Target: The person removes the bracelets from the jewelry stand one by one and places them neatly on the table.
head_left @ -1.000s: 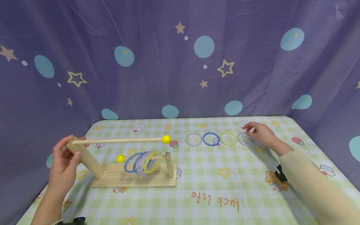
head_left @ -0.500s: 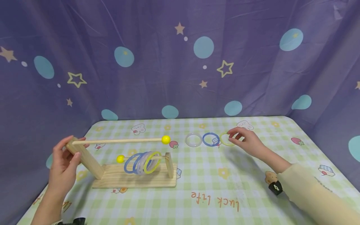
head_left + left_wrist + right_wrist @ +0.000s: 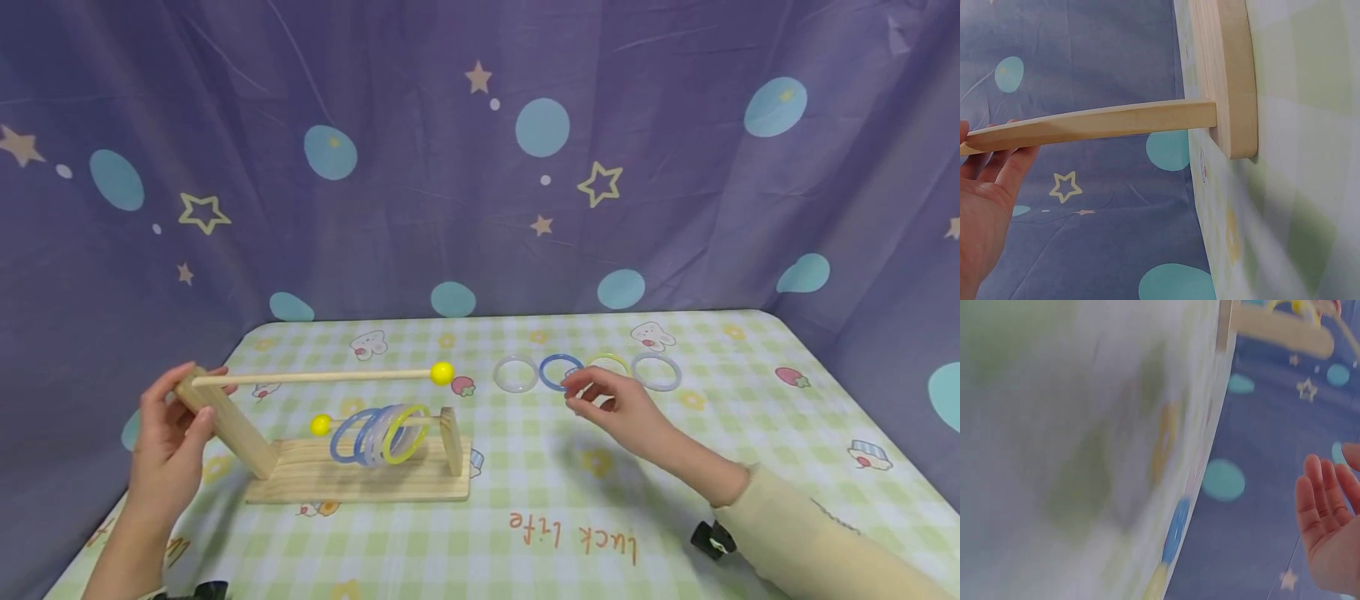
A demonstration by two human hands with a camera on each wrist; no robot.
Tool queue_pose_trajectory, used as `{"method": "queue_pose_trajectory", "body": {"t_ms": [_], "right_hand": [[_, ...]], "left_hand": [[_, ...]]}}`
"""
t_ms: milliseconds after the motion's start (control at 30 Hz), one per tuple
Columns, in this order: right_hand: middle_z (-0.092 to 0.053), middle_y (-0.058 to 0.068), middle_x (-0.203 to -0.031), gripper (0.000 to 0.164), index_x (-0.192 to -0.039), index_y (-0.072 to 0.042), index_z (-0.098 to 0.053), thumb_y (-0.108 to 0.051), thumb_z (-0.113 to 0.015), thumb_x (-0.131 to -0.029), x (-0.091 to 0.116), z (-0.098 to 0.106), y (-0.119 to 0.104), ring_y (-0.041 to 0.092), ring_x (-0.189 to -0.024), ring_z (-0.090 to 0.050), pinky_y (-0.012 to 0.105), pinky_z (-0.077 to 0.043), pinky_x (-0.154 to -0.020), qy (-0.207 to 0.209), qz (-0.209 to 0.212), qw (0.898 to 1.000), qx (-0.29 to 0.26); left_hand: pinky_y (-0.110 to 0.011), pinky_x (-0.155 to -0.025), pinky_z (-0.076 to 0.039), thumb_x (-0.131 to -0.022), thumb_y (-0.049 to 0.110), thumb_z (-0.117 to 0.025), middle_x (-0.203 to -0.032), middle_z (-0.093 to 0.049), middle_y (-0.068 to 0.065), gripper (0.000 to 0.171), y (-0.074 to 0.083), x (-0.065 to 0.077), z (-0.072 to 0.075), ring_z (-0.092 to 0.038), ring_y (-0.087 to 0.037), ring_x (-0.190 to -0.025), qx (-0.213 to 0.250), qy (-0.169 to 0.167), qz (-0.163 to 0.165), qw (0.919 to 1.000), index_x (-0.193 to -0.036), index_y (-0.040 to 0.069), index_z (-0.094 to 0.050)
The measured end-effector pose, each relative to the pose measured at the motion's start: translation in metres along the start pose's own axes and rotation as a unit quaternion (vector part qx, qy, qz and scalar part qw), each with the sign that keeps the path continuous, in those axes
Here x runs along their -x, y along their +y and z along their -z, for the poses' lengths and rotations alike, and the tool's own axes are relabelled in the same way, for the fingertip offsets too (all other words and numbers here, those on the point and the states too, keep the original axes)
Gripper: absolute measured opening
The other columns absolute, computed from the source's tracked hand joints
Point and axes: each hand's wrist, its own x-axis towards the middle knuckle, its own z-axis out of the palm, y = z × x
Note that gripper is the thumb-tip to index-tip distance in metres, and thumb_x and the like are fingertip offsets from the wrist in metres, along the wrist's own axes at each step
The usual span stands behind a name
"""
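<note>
My left hand (image 3: 167, 446) grips the top of the tall post (image 3: 242, 433) of a wooden ring stand; the left wrist view shows its fingers (image 3: 1016, 169) at the post (image 3: 1116, 122). My right hand (image 3: 622, 408) hovers over the table, holding nothing, fingers loosely bent. It is nearest the blue ring (image 3: 542, 372) and partly covers the yellow ring (image 3: 609, 356). A clear ring (image 3: 516, 391) and a pale lilac ring (image 3: 656, 389) complete the row. The right wrist view shows the right palm (image 3: 1335, 550) with nothing in it.
Several blue, clear and yellow rings hang on the stand's lower rod (image 3: 345, 423), which ends in a yellow ball (image 3: 321, 425). The bare upper rod (image 3: 322, 377) points right to another yellow ball (image 3: 442, 373). A checked cloth (image 3: 540, 475) covers the table; a purple curtain (image 3: 420, 225) stands behind.
My right hand has moved left and nearer, from the lilac ring past the yellow ring to beside the blue one. The table rings stay in place. My left hand keeps its grip.
</note>
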Motion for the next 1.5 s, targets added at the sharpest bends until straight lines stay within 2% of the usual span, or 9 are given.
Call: {"method": "queue_pose_trajectory", "body": {"t_ms": [133, 233, 333, 500, 767, 900, 1167, 1300, 1500], "right_hand": [[-0.069, 0.006, -0.1, 0.024, -0.115, -0.006, -0.066, -0.006, -0.068, -0.091, 0.006, -0.019, -0.012, 0.014, -0.083, -0.065, 0.028, -0.054, -0.065, -0.022, 0.008, 0.999, -0.046], [-0.069, 0.007, -0.103, 0.026, -0.117, -0.007, -0.065, -0.008, -0.067, -0.092, 0.008, -0.033, -0.023, 0.015, -0.086, -0.066, 0.03, -0.055, -0.067, -0.046, 0.013, 0.996, -0.074], [-0.069, 0.006, -0.106, 0.025, -0.119, -0.01, -0.065, -0.011, -0.066, -0.094, 0.01, -0.046, -0.032, 0.015, -0.089, -0.066, 0.031, -0.055, -0.069, -0.079, 0.025, 0.992, -0.097], [-0.068, 0.009, -0.11, 0.025, -0.12, -0.009, -0.063, -0.012, -0.063, -0.095, 0.012, -0.067, -0.045, 0.016, -0.092, -0.065, 0.032, -0.054, -0.071, -0.122, 0.047, 0.981, -0.144], [-0.063, 0.012, -0.123, 0.032, -0.128, -0.003, -0.059, -0.009, -0.061, -0.097, 0.008, -0.098, -0.062, 0.019, -0.103, -0.065, 0.032, -0.055, -0.075, -0.185, 0.067, 0.958, -0.211], [-0.06, 0.012, -0.13, 0.037, -0.132, -0.001, -0.055, -0.007, -0.06, -0.097, 0.005, -0.112, -0.069, 0.019, -0.11, -0.062, 0.03, -0.055, -0.077, -0.212, 0.079, 0.948, -0.223], [-0.058, 0.009, -0.133, 0.041, -0.135, -0.005, -0.055, -0.007, -0.063, -0.095, -0.006, -0.138, -0.079, 0.011, -0.112, -0.06, 0.025, -0.054, -0.08, -0.231, 0.06, 0.942, -0.234], [-0.057, 0.008, -0.134, 0.043, -0.136, -0.007, -0.054, -0.007, -0.064, -0.094, -0.012, -0.15, -0.085, 0.009, -0.111, -0.06, 0.024, -0.053, -0.08, -0.234, 0.037, 0.941, -0.243], [-0.057, 0.007, -0.135, 0.045, -0.137, -0.008, -0.054, -0.005, -0.065, -0.093, -0.018, -0.166, -0.092, 0.011, -0.11, -0.061, 0.021, -0.052, -0.079, -0.231, 0.013, 0.939, -0.255]], "left_hand": [[-0.014, -0.089, -0.044, -0.096, -0.018, -0.034, -0.135, -0.053, -0.007, 0.053, 0.0, 0.0, -0.001, -0.057, -0.012, -0.117, 0.001, 0.004, 0.0, 1.0, -0.145, -0.004, -0.022], [-0.014, -0.088, -0.045, -0.098, -0.013, -0.036, -0.133, -0.054, -0.002, 0.051, 0.003, 0.001, -0.003, -0.057, -0.01, -0.115, -0.026, 0.019, 0.034, 0.9989, -0.146, -0.002, -0.023], [-0.014, -0.088, -0.045, -0.098, -0.012, -0.036, -0.133, -0.054, 0.0, 0.051, 0.003, 0.002, -0.002, -0.057, -0.008, -0.115, -0.035, 0.02, 0.043, 0.9983, -0.146, -0.002, -0.022], [-0.014, -0.09, -0.044, -0.098, -0.012, -0.036, -0.134, -0.053, -0.003, 0.051, 0.002, 0.001, -0.001, -0.057, -0.008, -0.117, -0.024, 0.008, 0.03, 0.9992, -0.146, -0.002, -0.021], [-0.014, -0.088, -0.045, -0.098, -0.013, -0.035, -0.133, -0.053, -0.001, 0.053, 0.001, 0.002, 0.0, -0.057, -0.008, -0.116, -0.028, 0.018, 0.049, 0.9983, -0.147, -0.001, -0.021], [-0.014, -0.088, -0.045, -0.098, -0.012, -0.036, -0.132, -0.053, 0.0, 0.052, 0.001, 0.003, 0.0, -0.057, -0.008, -0.115, -0.032, 0.024, 0.057, 0.9975, -0.147, 0.0, -0.021], [-0.014, -0.088, -0.044, -0.099, -0.011, -0.036, -0.133, -0.053, 0.0, 0.052, 0.002, 0.002, 0.0, -0.057, -0.008, -0.115, -0.043, 0.021, 0.05, 0.9976, -0.147, -0.001, -0.021], [-0.014, -0.088, -0.045, -0.098, -0.012, -0.036, -0.133, -0.054, -0.002, 0.051, 0.002, 0.001, 0.0, -0.058, -0.009, -0.115, -0.028, 0.022, 0.04, 0.9986, -0.146, -0.001, -0.022], [-0.014, -0.087, -0.045, -0.095, -0.019, -0.033, -0.133, -0.055, -0.007, 0.053, -0.003, -0.001, 0.0, -0.058, -0.012, -0.114, 0.028, 0.01, -0.006, 0.9995, -0.145, -0.003, -0.024]]}}
